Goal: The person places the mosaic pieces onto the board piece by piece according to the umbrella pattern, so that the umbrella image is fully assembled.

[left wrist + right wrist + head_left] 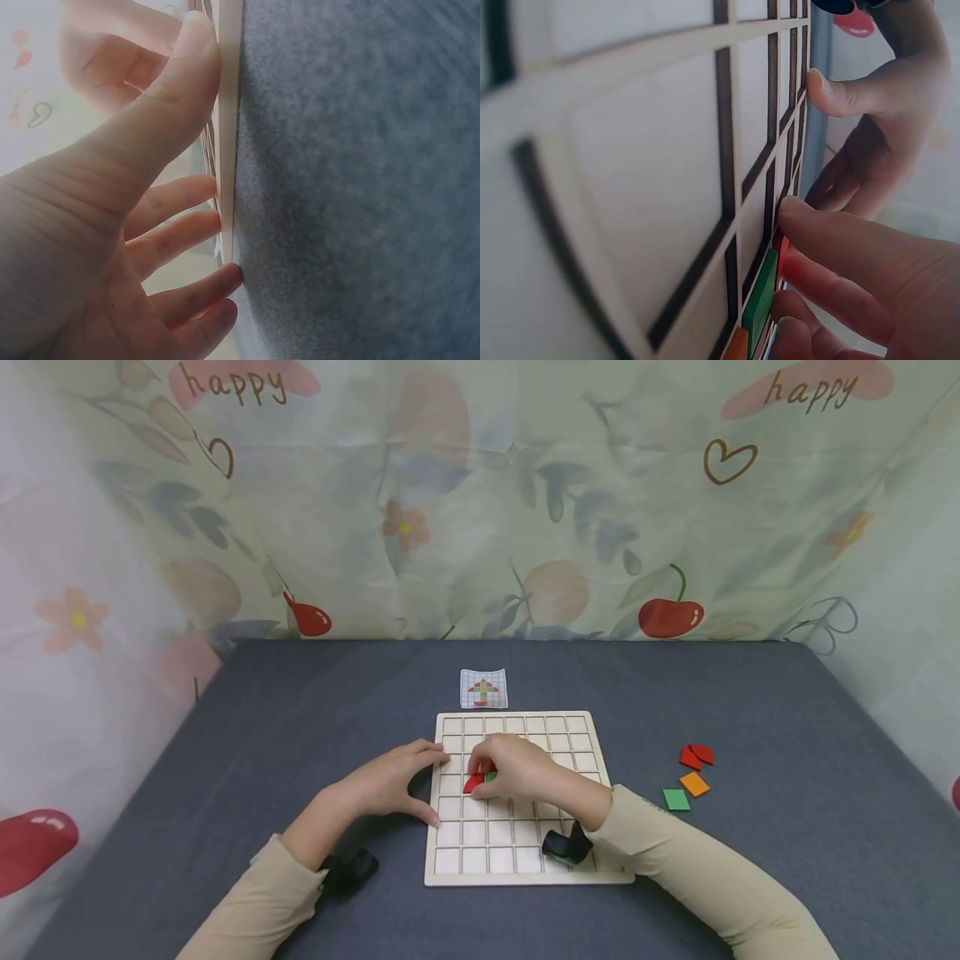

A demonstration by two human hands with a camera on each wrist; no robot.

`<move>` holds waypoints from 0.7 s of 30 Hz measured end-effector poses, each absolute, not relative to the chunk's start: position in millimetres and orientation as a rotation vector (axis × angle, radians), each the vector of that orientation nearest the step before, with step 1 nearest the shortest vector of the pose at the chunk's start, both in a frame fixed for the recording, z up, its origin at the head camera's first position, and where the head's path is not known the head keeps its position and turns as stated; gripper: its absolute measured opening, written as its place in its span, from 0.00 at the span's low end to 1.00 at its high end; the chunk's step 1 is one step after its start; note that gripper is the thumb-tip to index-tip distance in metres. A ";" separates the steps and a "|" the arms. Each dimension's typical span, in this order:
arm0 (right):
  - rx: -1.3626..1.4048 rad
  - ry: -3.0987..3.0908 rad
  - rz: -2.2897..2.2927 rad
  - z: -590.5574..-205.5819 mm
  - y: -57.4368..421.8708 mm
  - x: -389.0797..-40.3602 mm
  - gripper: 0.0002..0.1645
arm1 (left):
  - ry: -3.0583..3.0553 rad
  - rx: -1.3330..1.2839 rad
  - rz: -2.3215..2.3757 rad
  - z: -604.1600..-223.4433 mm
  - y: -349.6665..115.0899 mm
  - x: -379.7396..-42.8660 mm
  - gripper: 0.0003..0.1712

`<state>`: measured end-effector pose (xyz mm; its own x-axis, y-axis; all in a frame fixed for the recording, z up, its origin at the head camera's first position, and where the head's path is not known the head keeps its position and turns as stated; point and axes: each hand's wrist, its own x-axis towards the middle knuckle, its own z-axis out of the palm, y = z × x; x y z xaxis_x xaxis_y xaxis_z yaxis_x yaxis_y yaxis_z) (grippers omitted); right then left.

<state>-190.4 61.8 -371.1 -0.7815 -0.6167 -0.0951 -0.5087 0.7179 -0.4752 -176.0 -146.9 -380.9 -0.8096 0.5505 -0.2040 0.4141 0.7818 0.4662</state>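
Observation:
A pale wooden grid board (pixel 528 878) lies on the dark cloth. My left hand (pixel 390 781) rests at the board's left edge, its thumb and fingers spread and fairly straight; the left wrist view shows the thumb on the rim (pixel 228 112). Over the left-middle cells, my right hand (pixel 517 768) pinches a red tile (pixel 473 782) between thumb and fingers, down at the grid. Beside it is a green tile (pixel 760 295), partly covered by the hand in the head view. An orange tile (pixel 737 345) shows at the bottom of the right wrist view.
Behind the board lies a small card (pixel 483 690) with a coloured pattern on a grid. To the right are two red tiles (pixel 691 758), an orange tile (pixel 694 784) and a green tile (pixel 676 799). A printed curtain (pixel 480 593) hangs behind the table.

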 end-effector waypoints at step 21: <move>-0.739 2.707 -0.891 -358.1 134.9 -194.4 0.12 | 2.652 0.717 0.574 -380.7 -145.9 -174.7 0.50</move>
<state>-194.4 134.9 -358.1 -0.8558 -0.5165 -0.0297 -0.3978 0.6936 -0.6005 -174.7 -145.9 -380.7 -0.8174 0.5369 -0.2089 0.4024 0.7915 0.4600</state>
